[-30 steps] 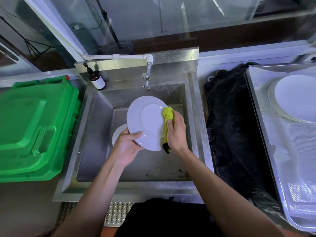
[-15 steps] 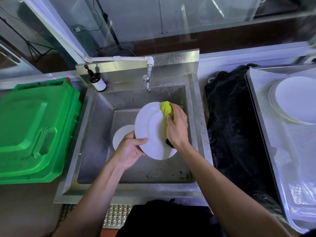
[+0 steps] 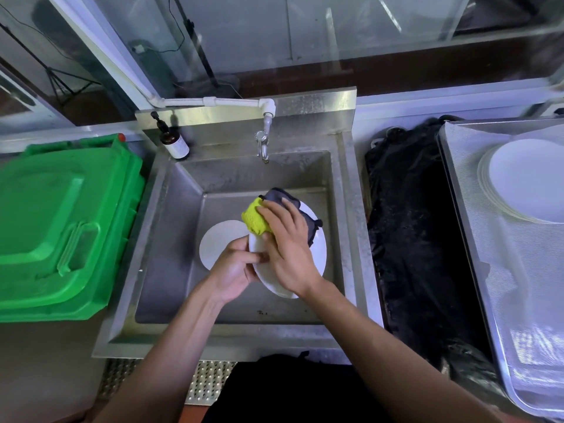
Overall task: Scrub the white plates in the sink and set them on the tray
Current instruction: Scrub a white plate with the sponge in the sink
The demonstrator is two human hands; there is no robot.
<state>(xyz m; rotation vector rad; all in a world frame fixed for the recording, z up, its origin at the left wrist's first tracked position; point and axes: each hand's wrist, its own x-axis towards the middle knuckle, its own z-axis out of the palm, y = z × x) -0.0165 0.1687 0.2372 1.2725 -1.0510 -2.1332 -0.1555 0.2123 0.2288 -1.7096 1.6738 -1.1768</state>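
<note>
Steel sink [image 3: 171, 209], two hands, left [image 3: 233, 271] gripping one plate [image 3: 317, 254], right [image 3: 287, 248] pressing sponge [image 3: 254, 219]

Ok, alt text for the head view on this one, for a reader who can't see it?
Over a steel sink, the left hand holds a white plate by its rim while the right hand presses a yellow-and-grey sponge against it. Another plate lies in the basin; stacked plates sit on the tray to the right.

green bin [image 3: 61, 227] left, glass panes [image 3: 305, 35] behind, perforated floor grate [image 3: 207, 383]
</note>
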